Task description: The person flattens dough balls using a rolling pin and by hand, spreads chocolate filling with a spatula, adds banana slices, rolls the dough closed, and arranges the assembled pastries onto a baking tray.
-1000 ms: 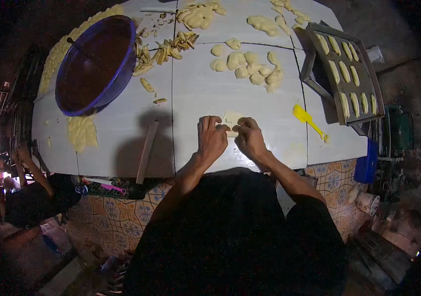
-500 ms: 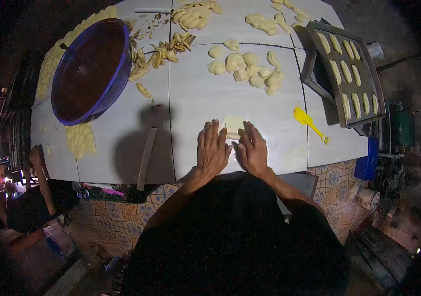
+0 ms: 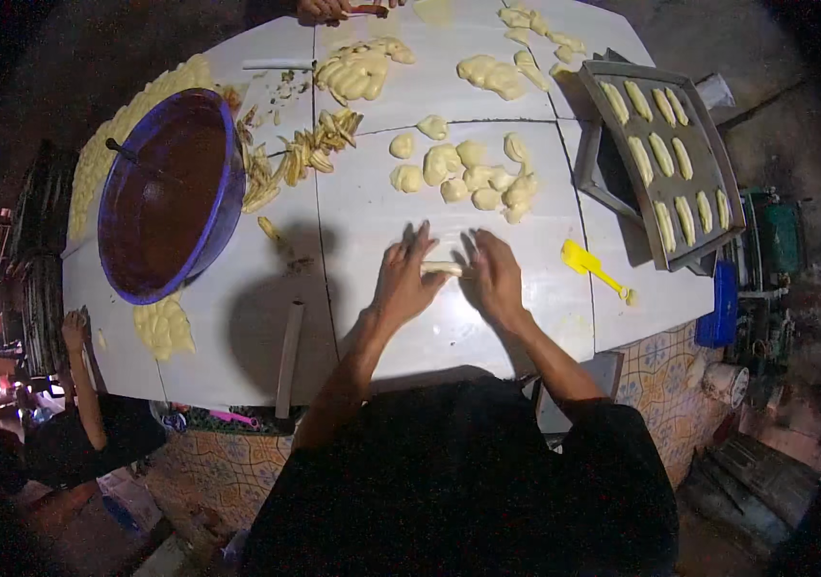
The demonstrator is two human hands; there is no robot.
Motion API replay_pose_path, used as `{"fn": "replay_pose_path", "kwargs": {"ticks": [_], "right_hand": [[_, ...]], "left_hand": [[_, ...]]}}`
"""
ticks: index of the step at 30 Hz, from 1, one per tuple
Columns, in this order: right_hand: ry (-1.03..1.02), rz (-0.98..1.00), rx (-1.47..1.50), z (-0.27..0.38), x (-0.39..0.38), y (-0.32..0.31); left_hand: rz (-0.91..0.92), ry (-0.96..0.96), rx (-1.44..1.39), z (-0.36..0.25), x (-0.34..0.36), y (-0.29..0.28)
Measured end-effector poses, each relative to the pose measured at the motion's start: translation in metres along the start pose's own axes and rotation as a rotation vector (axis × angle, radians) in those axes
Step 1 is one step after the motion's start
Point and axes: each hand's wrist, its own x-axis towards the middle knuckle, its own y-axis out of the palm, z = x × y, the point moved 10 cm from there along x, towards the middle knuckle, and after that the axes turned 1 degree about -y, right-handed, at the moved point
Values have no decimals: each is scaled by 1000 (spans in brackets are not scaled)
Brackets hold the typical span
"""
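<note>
A pale dough roll (image 3: 442, 268) lies crosswise between my two hands at the middle of the near table. My left hand (image 3: 404, 279) holds its left end, thumb on the near side and fingers pointing away from me. On the right end is my right hand (image 3: 494, 277), turned inward, its fingertips partly hidden behind the hand. Beyond my hands sit several loose dough pieces (image 3: 442, 163). To my right, a yellow spatula (image 3: 579, 257) rests on the table. A wooden rolling stick (image 3: 290, 358) lies left of my left arm.
A big purple basin (image 3: 233, 192) of brown filling stands at left, beside cut banana pieces (image 3: 306, 159). A metal tray (image 3: 658, 197) with several dough rolls is propped at right. Other people's hands show at the far edge (image 3: 324, 10) and the left edge (image 3: 75, 330).
The flat dough sheet between my hands is now rolled up. My hands have turned inward around it. Another person's hands have appeared at the far edge, and the view has shifted.
</note>
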Motion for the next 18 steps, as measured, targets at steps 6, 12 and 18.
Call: {"fn": "replay_pose_path", "kwargs": {"ticks": [6, 12, 18], "right_hand": [[36, 277, 144, 17, -23, 45], [-30, 864, 239, 56, -90, 24], [-116, 499, -90, 29, -93, -14]], "left_hand": [[-35, -116, -25, 3, -25, -11], [285, -311, -307, -40, -107, 5], [-252, -391, -391, -2, -192, -19]]}}
